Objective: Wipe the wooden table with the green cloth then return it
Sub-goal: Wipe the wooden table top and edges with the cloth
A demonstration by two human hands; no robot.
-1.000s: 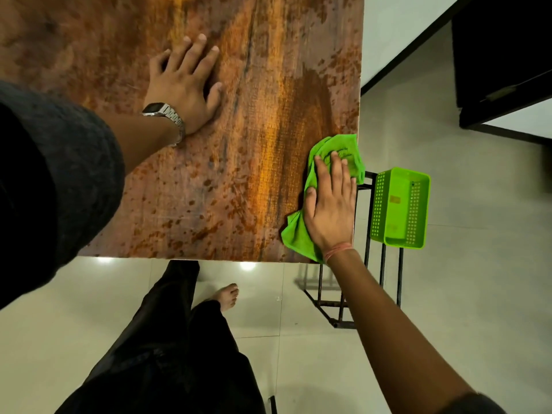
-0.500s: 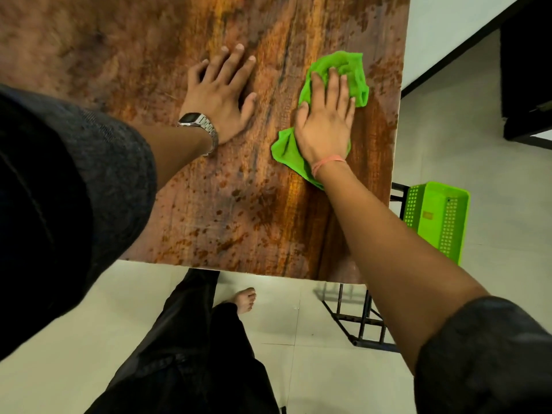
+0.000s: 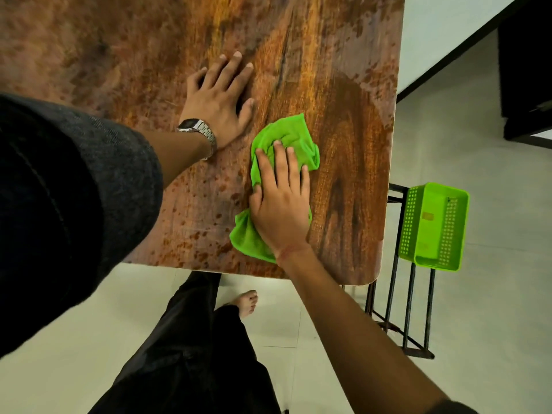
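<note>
The wooden table has a mottled brown and orange top that fills the upper part of the view. A crumpled green cloth lies on it near the front right corner. My right hand presses flat on the cloth, fingers spread over it, with cloth showing beyond the fingertips and beside the wrist. My left hand, with a metal watch on the wrist, rests palm down on the bare wood just left of the cloth, fingers apart, holding nothing.
A green perforated plastic basket sits on a black metal rack just right of the table's front corner. Pale tiled floor lies below, with my dark trousers and a bare foot by the table's front edge. Dark furniture stands far right.
My right hand slid the cloth from the right edge up towards the table's middle, then back towards the front edge. The left hand stayed planted on the wood.
</note>
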